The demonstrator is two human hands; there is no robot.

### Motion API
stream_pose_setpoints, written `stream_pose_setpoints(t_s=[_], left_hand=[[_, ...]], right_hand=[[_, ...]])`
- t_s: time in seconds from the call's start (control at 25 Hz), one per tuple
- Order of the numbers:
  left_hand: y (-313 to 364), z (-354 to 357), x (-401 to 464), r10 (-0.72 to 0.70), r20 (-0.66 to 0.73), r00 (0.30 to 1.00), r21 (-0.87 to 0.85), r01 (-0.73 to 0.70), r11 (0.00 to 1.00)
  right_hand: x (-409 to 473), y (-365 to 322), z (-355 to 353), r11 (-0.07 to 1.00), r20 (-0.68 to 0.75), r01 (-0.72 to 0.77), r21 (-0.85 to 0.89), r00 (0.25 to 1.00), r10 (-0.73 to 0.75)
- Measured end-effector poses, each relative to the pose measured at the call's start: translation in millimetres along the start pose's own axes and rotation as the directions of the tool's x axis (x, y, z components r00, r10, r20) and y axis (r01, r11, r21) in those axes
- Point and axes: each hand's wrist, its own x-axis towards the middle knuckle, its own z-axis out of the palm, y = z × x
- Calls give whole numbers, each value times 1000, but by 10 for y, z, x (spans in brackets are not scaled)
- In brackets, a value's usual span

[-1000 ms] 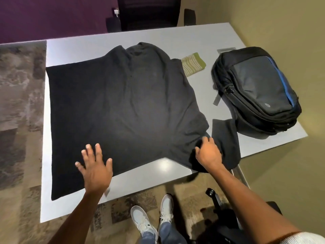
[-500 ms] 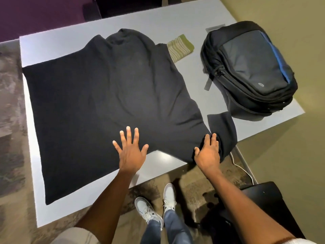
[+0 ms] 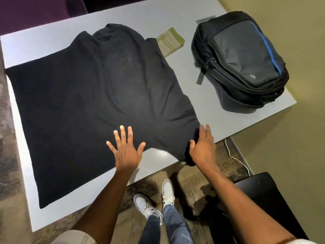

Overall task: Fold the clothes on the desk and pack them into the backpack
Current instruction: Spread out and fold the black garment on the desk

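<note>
A black T-shirt (image 3: 98, 95) lies spread flat over most of the grey desk (image 3: 158, 14), collar toward the far edge. My left hand (image 3: 125, 148) presses flat on the shirt near its front edge, fingers spread. My right hand (image 3: 202, 147) rests with straight fingers against the shirt's right sleeve at the desk's front edge; the sleeve is bunched under and beside the palm. A black backpack (image 3: 242, 59) with a blue stripe lies on the desk's right end, its zippers closed. A folded green striped cloth (image 3: 169, 42) sticks out from under the shirt's far right shoulder.
A black chair (image 3: 263, 199) stands on the floor to my right, below the desk's corner. A white cable (image 3: 235, 155) runs down beside a desk leg. My feet in white shoes (image 3: 154, 199) stand close to the desk's front edge.
My left hand slid right along the shirt's front part. The right sleeve, which lay stretched out to the right, is now gathered in under my right hand. The view moved closer.
</note>
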Motion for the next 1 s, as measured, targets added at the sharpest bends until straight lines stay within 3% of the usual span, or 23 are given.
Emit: stream_pose_setpoints(t_s=[0.08, 0.24, 0.36, 0.56, 0.76, 0.88, 1.0], left_hand=[[-70, 12, -30, -100, -34, 994, -48, 98, 994], [-528, 6, -32, -317, -90, 944, -118, 306, 945], [-939, -2, -66, -329, -138, 934, -116, 314, 942], [-1457, 4, -267, -334, -175, 926, -54, 330, 942], [-1790, -24, -422, -324, -194, 926, -40, 323, 946], [-1611, -49, -453, -315, -249, 916, -56, 311, 949], [-913, -104, -469, -237, -303, 923, -91, 220, 971]], right_hand=[[79, -147, 75, 983, 57, 182, -37, 982, -180], [447, -431, 222, 929, 97, 353, -111, 934, -344], [647, -478, 418, 894, 152, 412, -174, 909, -389], [623, -210, 628, 835, 108, 453, -311, 890, -443], [665, -195, 608, 828, 116, 463, -316, 885, -450], [520, -305, 612, 842, 109, 466, -273, 884, -454], [289, -420, 693, 776, 137, 579, -250, 815, -563]])
